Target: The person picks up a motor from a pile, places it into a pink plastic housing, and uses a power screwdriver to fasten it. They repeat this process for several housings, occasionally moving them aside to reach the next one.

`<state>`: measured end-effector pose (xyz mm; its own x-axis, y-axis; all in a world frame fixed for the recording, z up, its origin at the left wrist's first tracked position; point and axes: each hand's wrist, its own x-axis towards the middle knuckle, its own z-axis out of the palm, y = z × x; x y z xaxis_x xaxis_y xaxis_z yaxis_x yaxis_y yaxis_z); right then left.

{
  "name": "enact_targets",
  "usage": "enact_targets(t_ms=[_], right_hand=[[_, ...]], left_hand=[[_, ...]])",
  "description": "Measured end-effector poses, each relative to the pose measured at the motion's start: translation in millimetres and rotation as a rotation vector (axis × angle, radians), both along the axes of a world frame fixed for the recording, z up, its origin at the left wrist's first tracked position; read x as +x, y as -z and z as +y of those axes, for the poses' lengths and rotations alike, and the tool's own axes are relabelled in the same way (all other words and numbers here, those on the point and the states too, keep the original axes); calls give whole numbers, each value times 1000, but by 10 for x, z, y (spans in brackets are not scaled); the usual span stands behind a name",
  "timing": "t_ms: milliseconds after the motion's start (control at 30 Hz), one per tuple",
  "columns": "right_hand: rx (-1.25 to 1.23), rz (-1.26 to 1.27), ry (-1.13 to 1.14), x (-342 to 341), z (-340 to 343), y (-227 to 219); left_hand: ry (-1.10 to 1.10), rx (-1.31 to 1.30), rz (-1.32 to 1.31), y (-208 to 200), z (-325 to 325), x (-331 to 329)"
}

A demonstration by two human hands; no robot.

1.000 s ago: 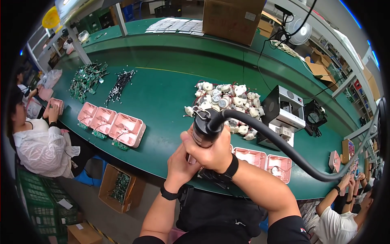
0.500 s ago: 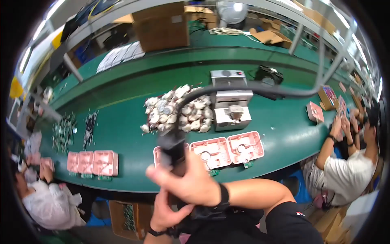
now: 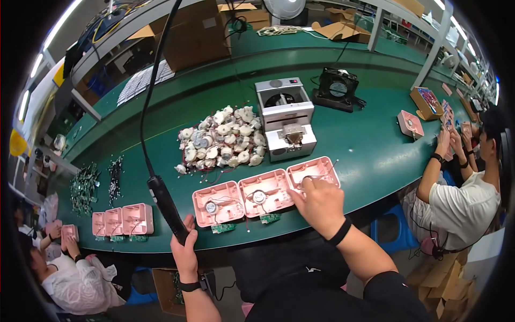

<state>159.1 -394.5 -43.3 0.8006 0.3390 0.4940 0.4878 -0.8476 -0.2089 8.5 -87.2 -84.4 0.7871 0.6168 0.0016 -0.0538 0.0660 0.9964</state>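
My left hand point(image 3: 184, 256) is closed round the lower end of a black corded tool point(image 3: 167, 206) that looks like an electric screwdriver; its cord runs upward. The tool's tip is hidden at my fingers. In front of me, three open pink plastic housings stand in a row. The left housing point(image 3: 232, 194) and middle housing point(image 3: 276, 182) each hold a round metal part with wires, and green circuit boards point(image 3: 223, 228) hang at their front edges. My right hand point(image 3: 322, 206) reaches over the right housing point(image 3: 328, 166), fingers bent inward; what they pinch is hidden.
Behind the housings lie a heap of white motor-like parts point(image 3: 222, 137) and a grey machine point(image 3: 287, 121). A black fan point(image 3: 336, 88) stands farther right. More pink housings point(image 3: 137, 219) and circuit boards point(image 3: 84, 188) are at left. Co-workers sit at both sides.
My hands were together around the black tool close to the camera. Now they are apart: the left keeps the tool lower left, and the right has moved to the right housing.
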Motion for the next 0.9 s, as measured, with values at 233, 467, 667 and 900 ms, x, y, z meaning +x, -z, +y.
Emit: enact_targets(t_ms=[233, 467, 667, 900], right_hand=[[101, 21, 2, 40, -181, 298], [77, -3, 55, 266, -945, 242], [-35, -38, 175, 734, -1939, 263], [-112, -110, 216, 1267, -2788, 274]], left_hand=[[127, 110, 149, 95, -242, 150], [396, 356, 357, -257, -826, 283], [691, 537, 340, -409, -1682, 891], [852, 623, 28, -226, -2356, 1690]])
